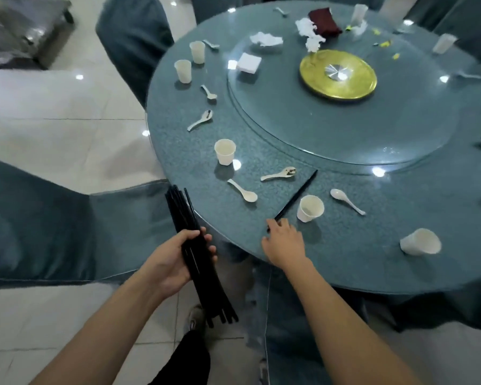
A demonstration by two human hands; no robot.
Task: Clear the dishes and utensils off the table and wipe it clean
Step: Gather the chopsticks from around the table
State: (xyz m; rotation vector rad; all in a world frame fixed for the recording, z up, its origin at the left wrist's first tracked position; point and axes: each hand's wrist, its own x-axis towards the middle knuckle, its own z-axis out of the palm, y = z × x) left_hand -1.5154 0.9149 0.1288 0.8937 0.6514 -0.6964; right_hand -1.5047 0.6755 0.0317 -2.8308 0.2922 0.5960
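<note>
Nearest, the left hand [178,254] grips a bundle of black chopsticks [190,240] off the near edge of the tabletop [358,259], its fingers [206,245] curled round the sticks so that they fan upward and down toward the floor. Gathering them in one fist probably leaves the other hand free to collect. The right hand [285,243] lies low on the tabletop at the near end of a loose pair of chopsticks [297,194], fingertips touching it; whether they have pinched it yet I cannot tell, since the hand hides that end. The pair runs diagonally away toward the rim of the glass turntable [345,129].

Just beside that pair on its right stands a white cup [310,208], close enough that a careless lift could knock it. A white spoon [346,200] lies beyond the cup, and a tipped cup [419,241] rests on its side farther right. Left of the pair are two more spoons [243,191], one with food scraps in its bowl, and an upright cup [225,152].

Farther off, more spoons and cups line the left rim, and the turntable carries a gold plate [338,75], crumpled tissues [265,39] and a dark red cloth [324,22]. Covered chairs [134,37] ring the table. Judging by this litter, clearing is early and wiping has not begun.
</note>
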